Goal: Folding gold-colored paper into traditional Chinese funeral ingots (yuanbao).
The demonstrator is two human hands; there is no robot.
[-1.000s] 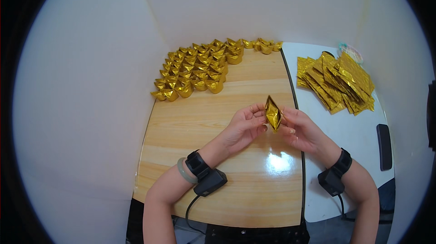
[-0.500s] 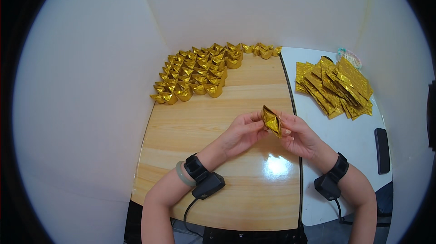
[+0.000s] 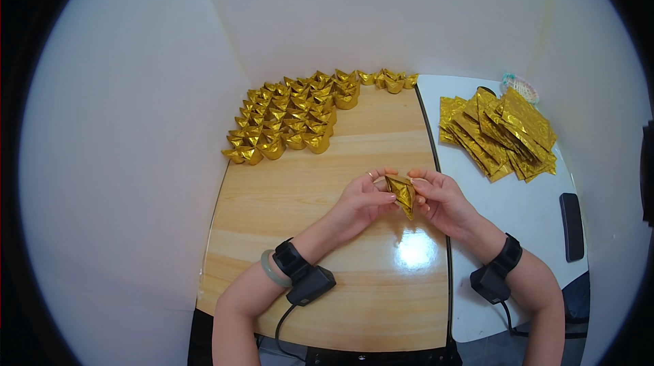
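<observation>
Between my two hands, above the wood-grain table, is a shiny gold foil paper ingot (image 3: 402,194), pointed at both ends and tilted. My left hand (image 3: 364,201) grips it from the left, the thumb against its side. My right hand (image 3: 444,200) closes on its right side with thumb and fingers. Parts of my fingertips are hidden behind the ingot. Rows of finished-looking gold paper ingots (image 3: 283,117) stand close together at the far left of the table. A smaller cluster of ingots (image 3: 390,81) sits along the back edge.
On the white table (image 3: 487,230) at the right lies a pile of flat folded gold foil sheets (image 3: 504,134). A dark phone-like slab (image 3: 572,227) rests near its right edge. Behind the pile is a pastel woven item (image 3: 520,88). Cabled black devices (image 3: 310,283) are strapped to both wrists.
The ingot has tipped and shifted slightly down and left in my hands. My left thumb now presses further across its front, and my right fingers have moved up along its edge.
</observation>
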